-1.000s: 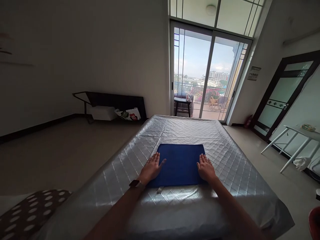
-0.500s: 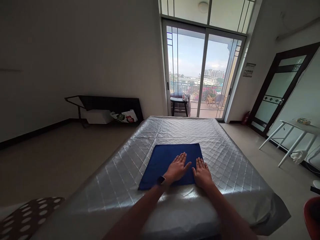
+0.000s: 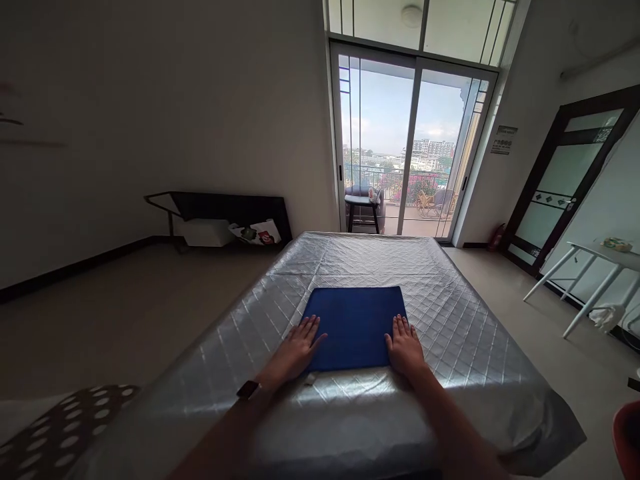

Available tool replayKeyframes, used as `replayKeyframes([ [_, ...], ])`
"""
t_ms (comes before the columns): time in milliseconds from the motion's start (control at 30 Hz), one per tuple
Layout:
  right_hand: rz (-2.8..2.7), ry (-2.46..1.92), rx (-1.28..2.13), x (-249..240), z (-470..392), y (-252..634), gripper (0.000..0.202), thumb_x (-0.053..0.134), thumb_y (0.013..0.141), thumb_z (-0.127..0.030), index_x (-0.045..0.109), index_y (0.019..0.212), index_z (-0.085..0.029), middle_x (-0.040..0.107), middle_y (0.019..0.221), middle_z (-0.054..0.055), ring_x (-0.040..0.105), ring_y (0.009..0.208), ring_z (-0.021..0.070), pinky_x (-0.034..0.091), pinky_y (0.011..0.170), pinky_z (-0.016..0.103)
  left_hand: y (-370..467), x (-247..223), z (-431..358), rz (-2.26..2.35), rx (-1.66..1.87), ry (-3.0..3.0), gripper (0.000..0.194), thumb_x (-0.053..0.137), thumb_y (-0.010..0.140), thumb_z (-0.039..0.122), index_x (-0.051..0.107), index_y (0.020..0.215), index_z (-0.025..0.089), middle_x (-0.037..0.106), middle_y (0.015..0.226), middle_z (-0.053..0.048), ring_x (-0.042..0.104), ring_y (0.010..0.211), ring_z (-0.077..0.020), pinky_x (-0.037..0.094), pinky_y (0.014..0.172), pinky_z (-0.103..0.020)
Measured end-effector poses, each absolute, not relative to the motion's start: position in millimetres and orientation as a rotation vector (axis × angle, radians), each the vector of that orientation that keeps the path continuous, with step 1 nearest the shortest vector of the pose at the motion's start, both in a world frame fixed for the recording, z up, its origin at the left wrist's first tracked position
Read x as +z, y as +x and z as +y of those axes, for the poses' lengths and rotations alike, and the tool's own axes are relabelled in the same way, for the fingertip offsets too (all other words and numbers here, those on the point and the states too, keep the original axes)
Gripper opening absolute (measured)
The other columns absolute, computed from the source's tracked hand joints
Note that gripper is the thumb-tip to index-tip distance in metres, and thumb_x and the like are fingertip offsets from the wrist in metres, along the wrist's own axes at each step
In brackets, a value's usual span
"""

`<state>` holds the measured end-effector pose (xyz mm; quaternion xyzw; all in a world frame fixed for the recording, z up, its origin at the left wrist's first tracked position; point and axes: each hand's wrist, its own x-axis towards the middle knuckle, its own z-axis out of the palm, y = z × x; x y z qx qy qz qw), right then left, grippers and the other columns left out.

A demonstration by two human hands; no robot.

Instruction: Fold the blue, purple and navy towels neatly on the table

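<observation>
A blue cloth (image 3: 356,328), roughly rectangular, lies flat on a table under a silvery quilted cover (image 3: 380,263). My left hand (image 3: 299,347) rests palm down at the cloth's left edge, fingers stretched out and thumb spread over the blue fabric. A dark watch (image 3: 249,389) is on the left wrist. On the opposite edge lies my right hand (image 3: 404,343), also flat and open, its fingers pointing away from me. The cloth's lower left corner is hidden by the left hand. Neither hand grips anything.
A sliding glass door (image 3: 410,147) stands beyond the table. To the left is a low black bench (image 3: 230,207) with a white box (image 3: 205,233) beneath it. A small white table (image 3: 603,252) is at right, and a brown polka-dot cloth (image 3: 70,427) at lower left.
My left hand has slid left, from the middle of the blue cloth to its left edge. My right hand has stayed at the right edge. The view has shifted slightly.
</observation>
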<state>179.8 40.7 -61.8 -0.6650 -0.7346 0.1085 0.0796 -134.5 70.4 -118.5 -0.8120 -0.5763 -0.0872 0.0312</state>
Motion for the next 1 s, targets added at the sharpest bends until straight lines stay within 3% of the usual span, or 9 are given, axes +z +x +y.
replayKeyframes([
  [100, -2.192, -1.984, 0.314, -53, 38, 179, 0.063, 0.025, 0.103, -0.039, 0.027, 0.157, -0.008, 0.022, 0.164, 0.013, 0.015, 0.154, 0.0227, 0.013, 0.123, 0.042, -170, -122, 55, -1.851, -0.301, -2.452, 0.062, 0.020, 0.101, 0.045, 0.047, 0.148, 0.015, 0.042, 0.157, -0.014, 0.036, 0.147, -0.0264, 0.033, 0.118, -0.047],
  [200, -2.213, -1.913, 0.265, -37, 30, 187, 0.057, 0.038, 0.100, -0.034, 0.041, 0.153, -0.014, 0.030, 0.163, 0.011, 0.021, 0.152, 0.0249, 0.017, 0.123, 0.042, -183, -118, 41, -1.886, -0.378, -2.426, 0.065, 0.028, 0.097, 0.051, 0.049, 0.146, 0.012, 0.048, 0.153, -0.015, 0.042, 0.143, -0.0288, 0.039, 0.116, -0.047],
  [267, -2.265, -1.835, 0.295, -23, 21, 199, 0.047, 0.047, 0.096, -0.027, 0.059, 0.139, -0.017, 0.047, 0.154, 0.012, 0.039, 0.144, 0.0248, 0.029, 0.118, 0.037, -184, -112, 32, -1.871, -0.490, -2.424, 0.062, 0.034, 0.095, 0.052, 0.057, 0.140, 0.016, 0.053, 0.149, -0.013, 0.047, 0.139, -0.0288, 0.042, 0.114, -0.045],
  [367, -2.374, -1.717, 0.462, -5, 6, 221, 0.027, 0.055, 0.089, -0.020, 0.077, 0.104, -0.022, 0.070, 0.123, 0.008, 0.064, 0.113, 0.0204, 0.045, 0.101, 0.028, -180, -97, 17, -1.890, -0.723, -2.463, 0.047, 0.038, 0.094, 0.050, 0.070, 0.116, 0.024, 0.066, 0.132, -0.009, 0.061, 0.123, -0.0262, 0.049, 0.106, -0.041],
  [433, -2.387, -1.702, 0.537, 2, -2, 233, 0.022, 0.059, 0.085, -0.017, 0.079, 0.091, -0.025, 0.073, 0.108, 0.005, 0.067, 0.100, 0.0182, 0.048, 0.093, 0.026, -175, -84, 6, -1.928, -0.778, -2.595, 0.038, 0.042, 0.092, 0.048, 0.073, 0.101, 0.027, 0.071, 0.117, -0.007, 0.067, 0.109, -0.0240, 0.054, 0.098, -0.037],
  [533, -2.343, -1.762, 0.584, 4, -6, 242, 0.026, 0.061, 0.078, -0.010, 0.079, 0.088, -0.026, 0.074, 0.102, 0.003, 0.068, 0.093, 0.0163, 0.048, 0.088, 0.024, -168, -64, -8, -2.004, -0.703, -2.808, 0.030, 0.051, 0.085, 0.046, 0.073, 0.095, 0.029, 0.073, 0.108, -0.004, 0.069, 0.098, -0.0227, 0.056, 0.089, -0.034],
  [800, -2.305, -1.697, 0.627, -7, 2, 246, 0.027, 0.061, 0.076, -0.005, 0.078, 0.088, -0.022, 0.075, 0.093, 0.004, 0.068, 0.084, 0.0164, 0.048, 0.077, 0.023, -160, -42, -17, -2.139, -0.844, -2.823, 0.030, 0.055, 0.080, 0.048, 0.074, 0.091, 0.026, 0.074, 0.104, -0.005, 0.069, 0.095, -0.0243, 0.055, 0.087, -0.034],
  [1000, -2.384, -1.727, 0.461, -3, 1, 244, 0.023, 0.059, 0.083, -0.010, 0.078, 0.083, -0.024, 0.073, 0.090, 0.003, 0.068, 0.082, 0.0165, 0.046, 0.078, 0.025, -162, -52, -14, -2.103, -0.987, -2.756, 0.031, 0.054, 0.081, 0.049, 0.074, 0.086, 0.027, 0.075, 0.098, -0.004, 0.070, 0.091, -0.0242, 0.055, 0.085, -0.034],
])
